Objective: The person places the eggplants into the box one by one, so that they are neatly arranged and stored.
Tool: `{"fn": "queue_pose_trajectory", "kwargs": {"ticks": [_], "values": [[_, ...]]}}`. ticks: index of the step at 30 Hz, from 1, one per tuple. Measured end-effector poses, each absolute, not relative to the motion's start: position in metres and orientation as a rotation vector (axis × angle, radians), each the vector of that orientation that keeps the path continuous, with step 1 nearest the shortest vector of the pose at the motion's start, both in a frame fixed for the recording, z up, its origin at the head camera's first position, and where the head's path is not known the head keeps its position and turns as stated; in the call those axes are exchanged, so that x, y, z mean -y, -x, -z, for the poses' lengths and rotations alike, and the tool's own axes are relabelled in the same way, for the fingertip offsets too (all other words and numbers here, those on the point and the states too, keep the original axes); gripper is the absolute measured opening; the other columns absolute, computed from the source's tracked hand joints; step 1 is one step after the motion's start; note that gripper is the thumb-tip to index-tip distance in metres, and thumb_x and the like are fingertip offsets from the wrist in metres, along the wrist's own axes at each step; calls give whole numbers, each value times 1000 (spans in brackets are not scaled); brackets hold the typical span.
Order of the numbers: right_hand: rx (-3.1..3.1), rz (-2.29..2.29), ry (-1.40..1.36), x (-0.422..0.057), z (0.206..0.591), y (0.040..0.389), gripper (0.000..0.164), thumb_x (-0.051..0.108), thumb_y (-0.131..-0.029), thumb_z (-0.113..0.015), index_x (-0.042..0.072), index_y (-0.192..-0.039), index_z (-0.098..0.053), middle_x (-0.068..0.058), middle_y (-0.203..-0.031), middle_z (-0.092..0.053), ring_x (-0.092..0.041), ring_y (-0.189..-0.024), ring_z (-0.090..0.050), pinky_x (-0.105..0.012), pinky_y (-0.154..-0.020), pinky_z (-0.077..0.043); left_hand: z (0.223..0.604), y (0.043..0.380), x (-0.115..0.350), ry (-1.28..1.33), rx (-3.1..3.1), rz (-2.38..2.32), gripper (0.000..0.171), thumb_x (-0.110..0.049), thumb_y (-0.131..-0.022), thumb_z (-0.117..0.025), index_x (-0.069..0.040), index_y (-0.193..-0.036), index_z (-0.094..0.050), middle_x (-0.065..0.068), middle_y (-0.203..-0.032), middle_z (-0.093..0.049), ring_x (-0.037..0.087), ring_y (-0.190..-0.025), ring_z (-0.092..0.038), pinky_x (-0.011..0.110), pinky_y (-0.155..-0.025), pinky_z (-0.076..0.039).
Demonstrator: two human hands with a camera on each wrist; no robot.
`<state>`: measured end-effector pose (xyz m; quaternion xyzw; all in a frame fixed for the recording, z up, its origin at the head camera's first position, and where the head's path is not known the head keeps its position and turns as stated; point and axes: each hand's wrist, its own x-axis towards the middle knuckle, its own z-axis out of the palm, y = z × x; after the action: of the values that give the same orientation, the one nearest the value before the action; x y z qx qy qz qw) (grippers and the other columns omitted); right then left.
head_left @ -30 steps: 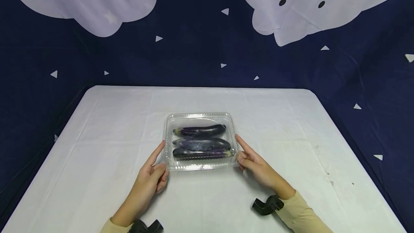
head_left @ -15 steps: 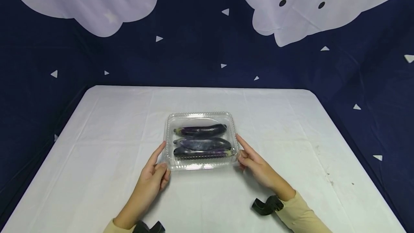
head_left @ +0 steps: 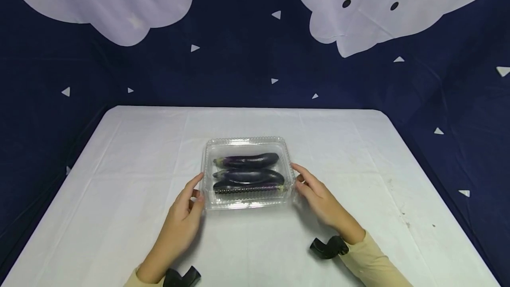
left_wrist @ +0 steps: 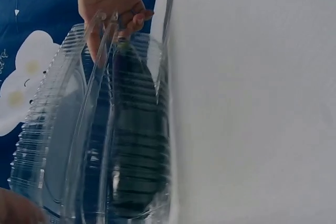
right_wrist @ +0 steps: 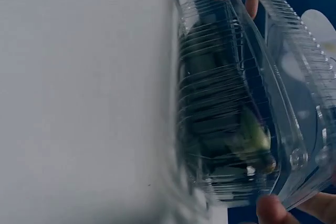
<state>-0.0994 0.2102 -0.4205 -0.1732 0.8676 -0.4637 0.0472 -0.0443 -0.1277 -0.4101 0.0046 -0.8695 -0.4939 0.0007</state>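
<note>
A clear plastic clamshell container (head_left: 249, 204) lies on the table with three dark purple eggplants (head_left: 248, 160) inside. From the wrist views, its ridged lid (left_wrist: 67, 109) stands a little apart from the base along part of the rim. At the left edge, my left hand (head_left: 180, 221) holds the container between thumb and fingers. My right hand (head_left: 323, 199) does likewise at the right edge; its thumb (right_wrist: 271, 209) shows by the rim in the right wrist view. Some fingers of both hands are hidden behind the plastic.
A white cloth covers the table (head_left: 338, 145). Behind it hangs a dark blue curtain (head_left: 239, 65) with cloud and triangle prints. Black wrist mounts (head_left: 330, 248) sit on both sleeved forearms.
Fingers of both hands have shifted slightly at the container's sides, the left thumb moving forward. The lid's toothed front line over the nearest eggplant has moved up a little. The eggplants keep their places.
</note>
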Motion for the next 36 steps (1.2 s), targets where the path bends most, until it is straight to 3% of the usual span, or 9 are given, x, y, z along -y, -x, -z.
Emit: {"fn": "queue_pose_trajectory", "kwargs": {"ticks": [4,8,15,21,28,36], "values": [[-2629,1395,546,-209,417,102,48,14,-105,-44,16,-152,-38,-10,-101,-60,-15,-79,-56,-26,-70,-48,408,45,127,-33,2764,1579,55,-13,-104,-44,-33,-153,-31,8,-94,-62,15,-71,-54,29,-65,-44],[-2446,1490,538,-210,416,99,58,9,-103,-46,16,-157,-27,-17,-94,-61,-20,-72,-58,-30,-63,-50,408,45,125,-53,2713,1807,59,-6,-103,-40,-32,-154,-25,11,-82,-62,15,-71,-57,29,-67,-45],[-2167,1638,620,-213,419,97,66,7,-105,-43,12,-160,-9,-18,-81,-56,-22,-66,-53,-32,-61,-49,414,43,122,-92,2411,2242,62,3,-101,-37,-28,-154,-26,4,-69,-47,9,-56,-41,23,-51,-38],[-2063,1676,749,-215,424,100,68,4,-106,-39,8,-160,2,-15,-74,-49,-25,-61,-46,-35,-58,-46,420,42,119,-140,2242,2387,66,5,-99,-36,-28,-155,-27,-5,-59,-36,5,-49,-33,20,-46,-32],[-2041,1753,718,-213,431,100,69,-2,-103,-40,6,-160,-3,-5,-75,-48,-22,-56,-45,-36,-52,-50,429,45,114,-129,2094,2431,65,7,-96,-35,-24,-152,-31,-8,-54,-34,3,-46,-29,19,-43,-26],[-2097,1783,678,-210,433,95,66,0,-104,-40,8,-160,-7,-10,-73,-47,-32,-54,-47,-38,-51,-50,432,43,112,-61,2103,2403,63,6,-99,-32,-22,-155,-27,-8,-57,-34,2,-46,-29,20,-43,-24]]}}
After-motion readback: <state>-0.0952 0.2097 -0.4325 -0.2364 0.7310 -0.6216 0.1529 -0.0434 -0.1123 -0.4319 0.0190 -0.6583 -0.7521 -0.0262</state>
